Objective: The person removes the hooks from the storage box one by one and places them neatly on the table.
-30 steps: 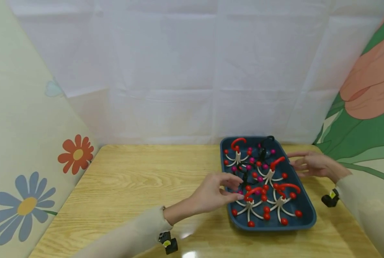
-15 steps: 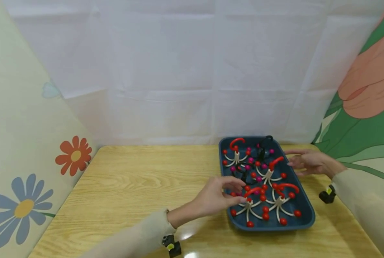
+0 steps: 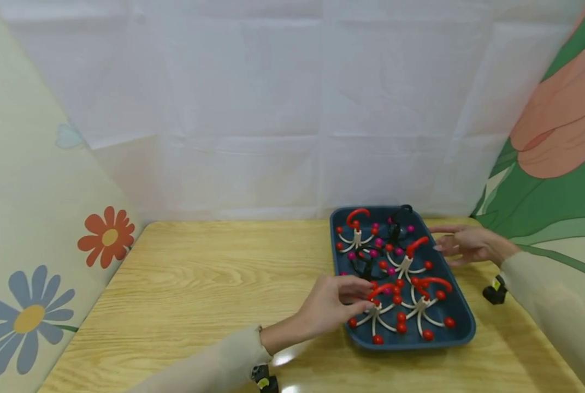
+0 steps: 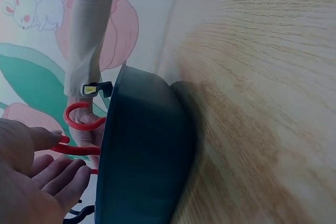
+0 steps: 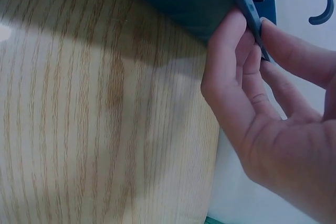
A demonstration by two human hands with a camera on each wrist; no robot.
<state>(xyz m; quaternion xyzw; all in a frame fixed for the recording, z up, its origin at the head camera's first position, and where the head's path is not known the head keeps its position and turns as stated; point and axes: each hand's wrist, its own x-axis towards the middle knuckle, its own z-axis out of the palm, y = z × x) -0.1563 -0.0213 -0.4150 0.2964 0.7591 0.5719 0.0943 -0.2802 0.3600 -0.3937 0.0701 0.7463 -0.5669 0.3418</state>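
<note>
Long, plain cream sleeves are worn, the left sleeve (image 3: 208,357) being finished with a loose left cuff (image 3: 256,344). Just below the left cuff, a small, boxy black left camera (image 3: 265,378) is worn, marked with yellow. Well to the right of the left cuff, the same pale cloth is repeated in the right sleeve (image 3: 543,311), and a matching black right camera (image 3: 495,291) is worn, its yellow label (image 4: 91,89) framed in black. Beyond the left cuff, the left hand (image 3: 331,303) is left bare; the right hand (image 3: 469,244), farther right of it, is likewise uncovered.
</note>
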